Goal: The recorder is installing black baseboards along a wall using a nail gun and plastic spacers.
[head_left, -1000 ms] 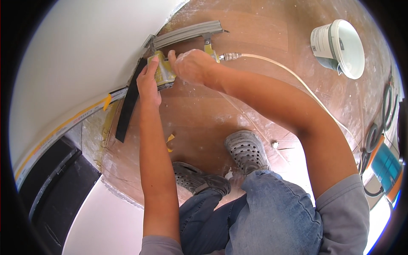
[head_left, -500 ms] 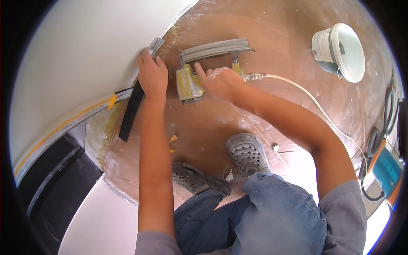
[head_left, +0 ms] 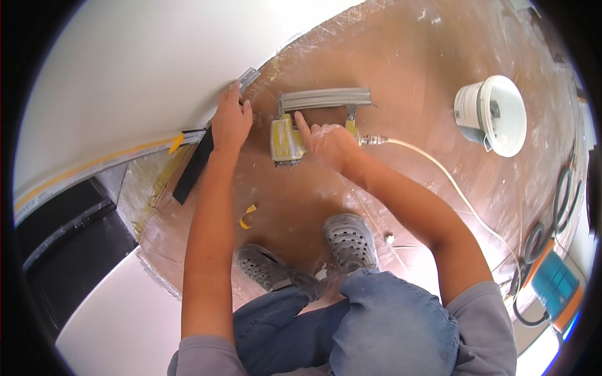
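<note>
My left hand [head_left: 233,120] is closed on a small grey metal piece [head_left: 249,76] against the base of the white wall, above a long black strip [head_left: 191,172] lying along it. My right hand [head_left: 323,141] grips a yellow pneumatic nail gun [head_left: 285,141], index finger extended along it. The gun has a long grey magazine [head_left: 329,97] and a pale air hose [head_left: 442,172] running off to the right. A yellow-edged strip [head_left: 125,153] lies along the wall at the left.
A white bucket [head_left: 511,116] stands on the dusty brown floor [head_left: 401,62] at the upper right. An orange and teal machine [head_left: 552,282] with coiled black hoses is at the right edge. A black recess [head_left: 75,244] is at the lower left. Yellow tape scrap [head_left: 248,216] lies near my grey clogs [head_left: 348,241].
My left hand has left the nail gun and moved to the metal piece at the wall. My right hand has drawn the gun rightward, away from the wall. The view has also shifted.
</note>
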Motion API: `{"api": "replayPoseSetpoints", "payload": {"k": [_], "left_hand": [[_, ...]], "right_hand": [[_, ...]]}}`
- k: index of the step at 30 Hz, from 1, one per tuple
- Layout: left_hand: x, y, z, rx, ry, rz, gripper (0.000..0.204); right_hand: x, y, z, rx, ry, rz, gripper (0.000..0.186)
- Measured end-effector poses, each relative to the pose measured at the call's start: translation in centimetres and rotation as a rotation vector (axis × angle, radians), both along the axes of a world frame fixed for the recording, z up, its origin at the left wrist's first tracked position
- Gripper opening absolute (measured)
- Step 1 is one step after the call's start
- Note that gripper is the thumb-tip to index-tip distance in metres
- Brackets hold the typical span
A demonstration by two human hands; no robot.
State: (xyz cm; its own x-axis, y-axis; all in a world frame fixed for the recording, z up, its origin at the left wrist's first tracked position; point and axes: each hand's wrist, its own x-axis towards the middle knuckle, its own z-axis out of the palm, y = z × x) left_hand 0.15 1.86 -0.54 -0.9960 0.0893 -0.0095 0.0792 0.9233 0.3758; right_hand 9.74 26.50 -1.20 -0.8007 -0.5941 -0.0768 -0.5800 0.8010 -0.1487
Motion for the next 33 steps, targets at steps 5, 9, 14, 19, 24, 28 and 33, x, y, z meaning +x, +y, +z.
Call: {"api": "replayPoseSetpoints", "payload": {"k": [5,9,14,19,24,28,33], "left_hand": [[0.4,-0.5,-0.1,-0.045,-0.006,-0.008,0.05],[1.3,0.0,0.1,-0.055,0.058,-0.118,0.045],[4.2,-3.7,1.7,-0.114,0.082,-0.243,0.021],[7.5,-12.2,6.9,-0.451,-0.316,-0.53,0.018],[8.5,-19.3,8.1,-0.391,-0.459,-0.6,0.021],[9.6,-18.2,7.4,-0.429,-0.39,-0.269,0.03],[10.9,-18.4,2.7,-0.27,-0.197,0.035,0.05]], "right_hand": [[-0.5,-0.8,0.0,0.0,-0.02,0.009,0.067],[-0.4,-0.7,-0.9,-0.03,-0.044,-0.016,0.072],[-0.3,-0.7,-1.3,-0.048,-0.063,-0.03,0.074],[-0.2,-1.1,-1.0,-0.04,-0.078,-0.026,0.072],[-0.5,-0.3,-2.1,0.024,-0.043,-0.025,0.071],[1.6,1.3,-1.4,0.142,0.034,-0.039,0.072],[7.3,6.0,6.9,0.11,-0.287,-0.213,0.076]]}}
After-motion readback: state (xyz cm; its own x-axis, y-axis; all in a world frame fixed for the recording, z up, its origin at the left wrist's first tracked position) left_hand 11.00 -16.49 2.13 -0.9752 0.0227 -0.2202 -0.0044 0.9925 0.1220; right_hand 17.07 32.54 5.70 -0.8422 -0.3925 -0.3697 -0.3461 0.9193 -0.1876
